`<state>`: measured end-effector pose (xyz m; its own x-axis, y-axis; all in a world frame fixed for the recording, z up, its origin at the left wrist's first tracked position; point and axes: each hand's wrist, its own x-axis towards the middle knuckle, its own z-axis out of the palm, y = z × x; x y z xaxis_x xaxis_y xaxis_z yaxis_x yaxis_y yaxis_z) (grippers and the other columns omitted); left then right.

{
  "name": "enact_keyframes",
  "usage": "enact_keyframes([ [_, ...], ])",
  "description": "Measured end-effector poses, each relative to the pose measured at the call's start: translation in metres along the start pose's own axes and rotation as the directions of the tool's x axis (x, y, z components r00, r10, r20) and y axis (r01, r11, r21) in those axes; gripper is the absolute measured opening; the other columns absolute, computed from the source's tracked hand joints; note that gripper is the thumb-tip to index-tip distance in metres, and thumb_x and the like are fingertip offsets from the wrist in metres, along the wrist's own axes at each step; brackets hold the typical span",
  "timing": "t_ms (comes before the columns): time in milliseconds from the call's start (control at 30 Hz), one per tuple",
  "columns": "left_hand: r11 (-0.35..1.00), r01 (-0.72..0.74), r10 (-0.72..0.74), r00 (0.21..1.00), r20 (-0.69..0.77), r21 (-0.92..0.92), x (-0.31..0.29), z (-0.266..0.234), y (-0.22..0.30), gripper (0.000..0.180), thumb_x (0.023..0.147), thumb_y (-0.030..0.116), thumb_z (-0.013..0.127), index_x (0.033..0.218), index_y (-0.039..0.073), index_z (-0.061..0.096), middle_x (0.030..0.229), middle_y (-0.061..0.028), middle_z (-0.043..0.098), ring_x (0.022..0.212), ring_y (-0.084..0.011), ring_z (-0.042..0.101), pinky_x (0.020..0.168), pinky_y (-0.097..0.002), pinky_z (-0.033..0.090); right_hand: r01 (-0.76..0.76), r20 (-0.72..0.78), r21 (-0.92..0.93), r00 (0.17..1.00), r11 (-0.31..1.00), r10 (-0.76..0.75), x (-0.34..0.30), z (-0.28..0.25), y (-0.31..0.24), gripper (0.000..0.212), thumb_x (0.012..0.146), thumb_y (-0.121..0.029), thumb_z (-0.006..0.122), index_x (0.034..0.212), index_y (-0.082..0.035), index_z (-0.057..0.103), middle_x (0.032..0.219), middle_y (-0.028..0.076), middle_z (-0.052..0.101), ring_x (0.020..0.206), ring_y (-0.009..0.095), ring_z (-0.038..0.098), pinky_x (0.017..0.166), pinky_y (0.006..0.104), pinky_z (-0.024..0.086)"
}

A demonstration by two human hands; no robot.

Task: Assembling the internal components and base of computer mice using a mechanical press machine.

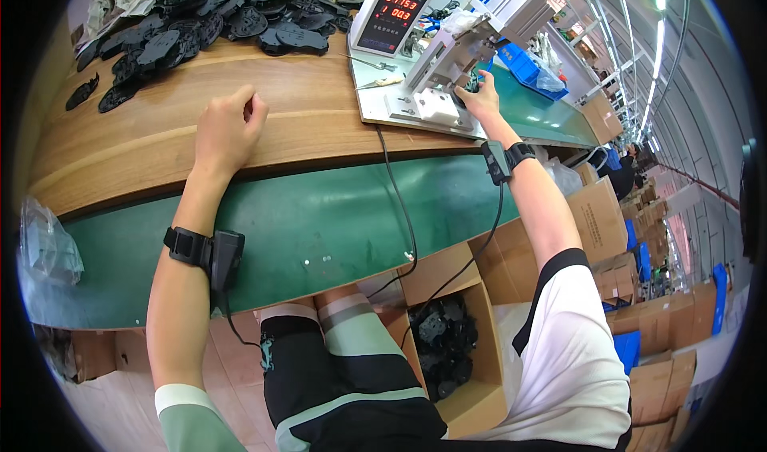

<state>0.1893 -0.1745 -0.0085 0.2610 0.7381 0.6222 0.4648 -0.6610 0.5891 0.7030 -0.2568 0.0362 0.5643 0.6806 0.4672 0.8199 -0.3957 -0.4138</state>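
Below the bench, between the knees, an open carton (471, 356) holds black plastic parts (443, 340). Over that runs a green belt (319, 228), crossed by 2 black cables, 1 (399, 204) of them running from the press. Beyond the belt, on the wooden bench (319, 116), the left hand (228, 128) rests loosely curled, knuckles down, holding nothing. Farther right, the right hand (482, 99) reaches into the small press (455, 60) on its grey base plate, fingers pinched around a small dark part (471, 87) at the fixture; how firm the grip is cannot be told. Behind the press stands a counter box (389, 16) with red digits. At the bench's far left lies a heap of black parts (200, 28).
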Motion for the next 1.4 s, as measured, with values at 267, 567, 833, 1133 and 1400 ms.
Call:
enact_keyframes([
  [267, 1.000, -0.029, 0.028, 1.000, -0.007, -0.013, 0.000, 0.004, 0.002, 0.026, 0.102, 0.019, 0.061, 0.087, -0.003, 0.060, 0.069, -0.0234, 0.059, 0.061, -0.0402, 0.058, 0.061, -0.0458, 0.045, -0.012, 0.021, -0.020, 1.000, 1.000, 0.012, 0.007, -0.001, 0.016, 0.096, 0.078, -0.041, 0.092, 0.156, -0.011, 0.043, 0.137, 0.022, 0.066, 0.124, 0.036, 0.067, 0.107, 0.0429, 0.052],
  [567, 1.000, 0.006, -0.006, 1.000, 0.004, -0.030, 0.000, 0.002, 0.002, 0.025, 0.102, 0.018, 0.061, 0.087, -0.003, 0.060, 0.070, -0.0239, 0.060, 0.061, -0.0403, 0.058, 0.061, -0.0455, 0.045, -0.105, 0.007, -0.039, 0.994, 0.994, 0.106, 0.003, -0.003, 0.002, 0.102, 0.076, -0.041, 0.092, 0.159, -0.017, 0.038, 0.137, 0.017, 0.066, 0.125, 0.034, 0.066, 0.107, 0.0447, 0.052],
  [833, 1.000, -0.015, 0.015, 1.000, -0.005, -0.023, 0.000, 0.002, 0.002, 0.026, 0.102, 0.019, 0.061, 0.087, -0.003, 0.061, 0.070, -0.0233, 0.060, 0.060, -0.0393, 0.059, 0.061, -0.0456, 0.046, -0.110, -0.024, -0.066, 0.994, 0.992, 0.109, 0.005, 0.001, 0.000, 0.102, 0.075, -0.039, 0.092, 0.160, -0.019, 0.038, 0.139, 0.017, 0.065, 0.125, 0.035, 0.066, 0.108, 0.0449, 0.051],
  [1133, 1.000, -0.018, 0.018, 1.000, -0.005, -0.014, 0.000, 0.001, 0.000, 0.027, 0.103, 0.019, 0.061, 0.087, -0.003, 0.061, 0.069, -0.0232, 0.060, 0.060, -0.0392, 0.058, 0.060, -0.0454, 0.045, -0.123, 0.013, -0.073, 0.992, 0.990, 0.125, 0.004, 0.000, -0.006, 0.098, 0.075, -0.040, 0.091, 0.158, -0.021, 0.042, 0.140, 0.015, 0.066, 0.128, 0.034, 0.066, 0.109, 0.0451, 0.051],
  [1400, 0.999, -0.030, 0.030, 0.999, -0.016, -0.022, 0.001, 0.003, -0.001, 0.027, 0.103, 0.019, 0.061, 0.087, -0.003, 0.061, 0.069, -0.0236, 0.060, 0.060, -0.0400, 0.059, 0.060, -0.0455, 0.045, -0.086, -0.002, -0.044, 0.996, 0.995, 0.086, 0.010, 0.004, 0.009, 0.100, 0.074, -0.045, 0.091, 0.156, -0.017, 0.043, 0.141, 0.015, 0.066, 0.130, 0.034, 0.064, 0.109, 0.0536, 0.046],
])
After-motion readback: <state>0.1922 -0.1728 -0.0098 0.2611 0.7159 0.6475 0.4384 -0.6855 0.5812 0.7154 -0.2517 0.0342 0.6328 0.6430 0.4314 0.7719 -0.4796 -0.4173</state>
